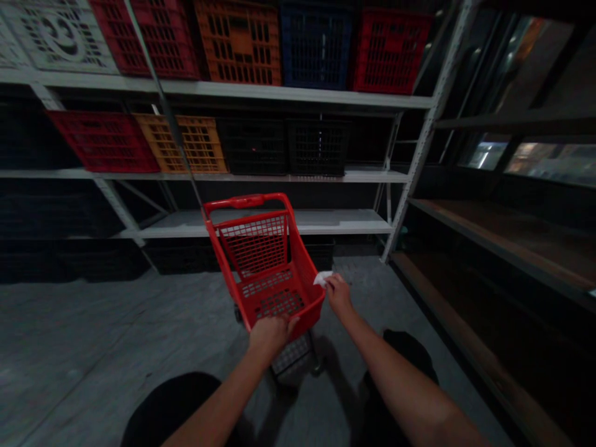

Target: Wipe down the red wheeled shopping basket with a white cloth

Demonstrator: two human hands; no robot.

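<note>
A small red plastic shopping cart [265, 261] stands on the grey floor in front of me, its handle on the far side. My left hand [270, 335] is closed over the cart's near rim. My right hand [338, 295] pinches a small white scrap [322, 278], paper or cloth, against the cart's right corner. The cart's basket looks empty.
Metal shelving [279, 93] runs along the back wall, carrying red, orange, blue, black and white plastic crates [239, 40]. Dark wooden shelves [503, 242] line the right side. Bare concrete floor [93, 335] spreads out to the left. My knees show at the bottom.
</note>
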